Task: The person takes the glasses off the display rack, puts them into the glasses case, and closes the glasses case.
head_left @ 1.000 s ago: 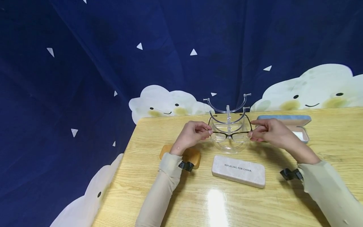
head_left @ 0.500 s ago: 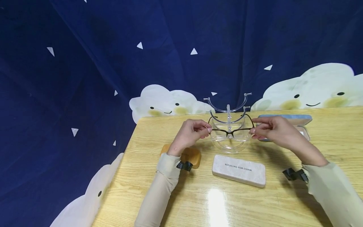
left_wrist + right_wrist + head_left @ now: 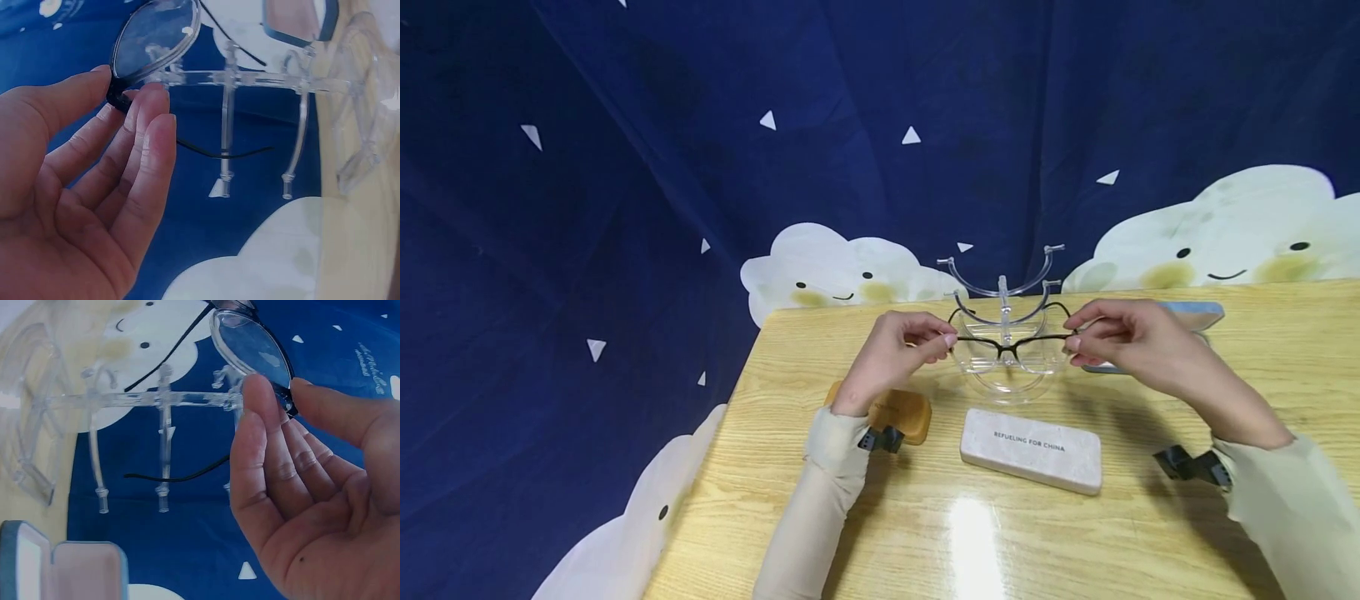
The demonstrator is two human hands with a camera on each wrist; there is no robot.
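Observation:
A pair of black-topped eyeglasses (image 3: 1007, 348) is held between both hands, temples unfolded and pointing toward the clear display stand (image 3: 1004, 310). My left hand (image 3: 898, 354) pinches the left hinge corner between thumb and fingers; the left wrist view shows that grip on the frame (image 3: 119, 94). On the other side my right hand (image 3: 1138, 342) pinches the right hinge corner, also plain in the right wrist view, where a lens (image 3: 253, 347) rises above the fingers. The temples reach around the stand's upright and curved arms. Whether they touch an arm, I cannot tell.
A pale case (image 3: 1032, 450) lettered "REFUELING FOR CHINA" lies in front of the stand. An orange case (image 3: 904, 414) sits beside the left wrist. Behind the right hand, a blue case (image 3: 1198, 315) stands open. A dark blue curtain (image 3: 850, 125) backs the wooden table (image 3: 880, 517).
Both hands have lifted the eyeglasses slightly. The right hand has shifted a little to the right and now covers more of the blue case. Stand and other cases stay put.

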